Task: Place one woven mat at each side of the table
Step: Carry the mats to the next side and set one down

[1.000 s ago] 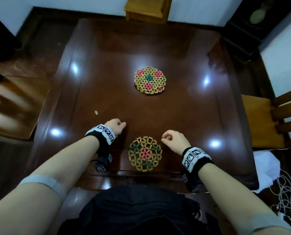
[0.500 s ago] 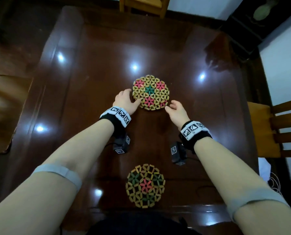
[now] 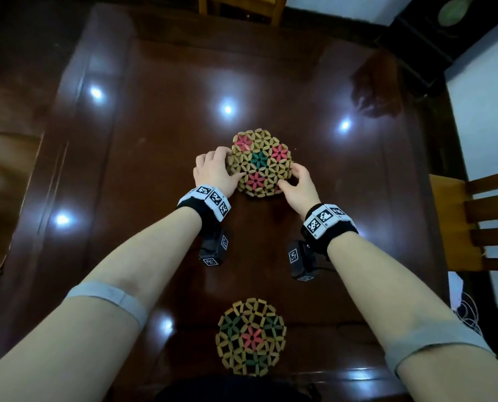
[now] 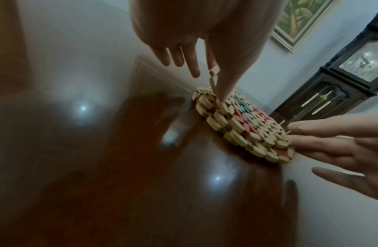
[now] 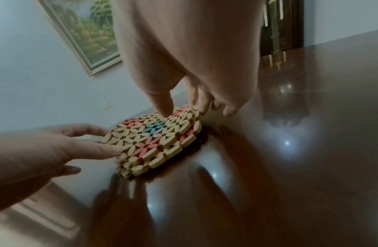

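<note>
Woven mats: a stack of round mats (image 3: 260, 163) of pale wooden petals with pink flowers and one teal flower sits at the centre of the head frame, on the dark glossy desk (image 3: 160, 158).
Stack detail: the right wrist view shows more than one layer at its edge; how many, I cannot tell.
Single mat: another woven mat (image 3: 251, 337), with green flowers round a pink one, lies flat at the lower centre of the head frame, near the desk's close edge and well apart from the stack.
Left hand: the left hand (image 3: 214, 173) is at the stack's left rim, thumb pressed on top and fingers curled to the edge, pinching it; in the left wrist view one petal piece stands up by the thumb.
Right hand: the right hand (image 3: 299, 184) is at the lower right rim, thumb tip on the top surface and fingers curled down against the side, grasping the edge.
Surroundings: wooden chairs (image 3: 473, 221) stand at the right and top edges of the head frame; a dark grandfather clock (image 4: 340, 80) and a framed landscape painting (image 5: 93, 31) are against the pale wall.
</note>
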